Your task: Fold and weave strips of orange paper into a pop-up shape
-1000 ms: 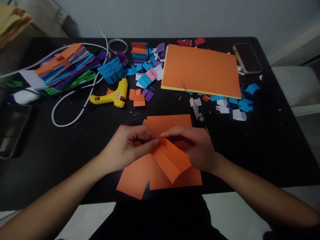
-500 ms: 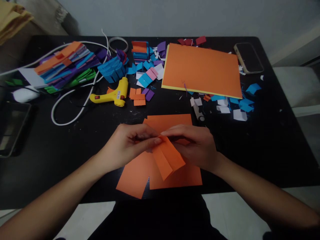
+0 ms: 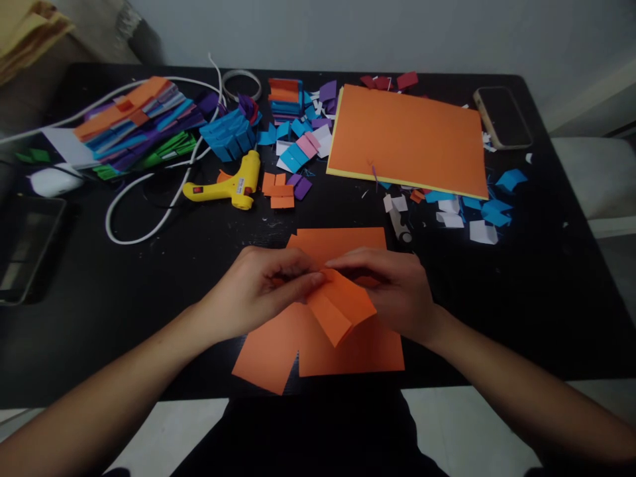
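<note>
Between my two hands is a creased strip of orange paper (image 3: 338,305), its free end tilted toward me and to the right. My left hand (image 3: 268,285) pinches its upper end between thumb and fingers. From the other side, my right hand (image 3: 390,281) has its fingers closed on the top edge and right side of the same strip; part of its grip is hidden behind the paper. Under both hands lie larger flat orange sheets (image 3: 352,354), and a narrower orange piece (image 3: 263,358) sits at their left.
A yellow glue gun (image 3: 226,189) lies behind my left hand, near a white cable (image 3: 119,242). Further back are bundles of folded paper (image 3: 149,122), a tape roll (image 3: 242,74), a stack of orange sheets (image 3: 407,139), a utility knife (image 3: 399,225), paper scraps (image 3: 484,232) and a phone (image 3: 503,118).
The free end of the orange strip has lifted slightly and swung to the right, with its fold opening a little. Both hands keep their hold, and the view has shifted slightly.
</note>
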The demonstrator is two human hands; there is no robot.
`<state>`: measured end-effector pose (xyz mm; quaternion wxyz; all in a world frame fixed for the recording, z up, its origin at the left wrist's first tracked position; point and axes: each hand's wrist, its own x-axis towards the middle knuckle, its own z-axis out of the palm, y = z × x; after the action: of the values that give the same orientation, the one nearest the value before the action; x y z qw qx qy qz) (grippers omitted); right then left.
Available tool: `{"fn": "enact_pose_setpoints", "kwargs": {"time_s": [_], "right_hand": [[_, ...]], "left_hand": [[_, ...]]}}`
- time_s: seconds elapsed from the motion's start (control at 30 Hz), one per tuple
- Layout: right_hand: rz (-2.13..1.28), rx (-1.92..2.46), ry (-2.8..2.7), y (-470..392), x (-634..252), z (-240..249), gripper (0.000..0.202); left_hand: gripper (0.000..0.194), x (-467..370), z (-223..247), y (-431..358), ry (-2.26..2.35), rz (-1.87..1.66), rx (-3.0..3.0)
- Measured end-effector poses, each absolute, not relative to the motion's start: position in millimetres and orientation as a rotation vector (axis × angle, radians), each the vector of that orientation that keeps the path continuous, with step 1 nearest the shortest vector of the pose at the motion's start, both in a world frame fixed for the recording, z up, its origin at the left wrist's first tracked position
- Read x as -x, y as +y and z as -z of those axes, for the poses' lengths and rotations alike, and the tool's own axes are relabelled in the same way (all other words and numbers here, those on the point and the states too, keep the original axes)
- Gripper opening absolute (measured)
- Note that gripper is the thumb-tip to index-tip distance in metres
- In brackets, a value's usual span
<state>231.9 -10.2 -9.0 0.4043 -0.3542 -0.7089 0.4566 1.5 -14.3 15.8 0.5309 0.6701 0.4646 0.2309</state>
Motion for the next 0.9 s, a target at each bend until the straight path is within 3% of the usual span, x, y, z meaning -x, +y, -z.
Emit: {"fn": "enact_pose_setpoints", "kwargs": {"time_s": [0.9], "right_hand": [[-1.107, 0.776, -1.870, -8.8, -232.1, 7.5, 0.018]], "left_hand": [[0.016, -4.3, -14.9, -14.0, 0.983, -0.562, -1.727]]}}
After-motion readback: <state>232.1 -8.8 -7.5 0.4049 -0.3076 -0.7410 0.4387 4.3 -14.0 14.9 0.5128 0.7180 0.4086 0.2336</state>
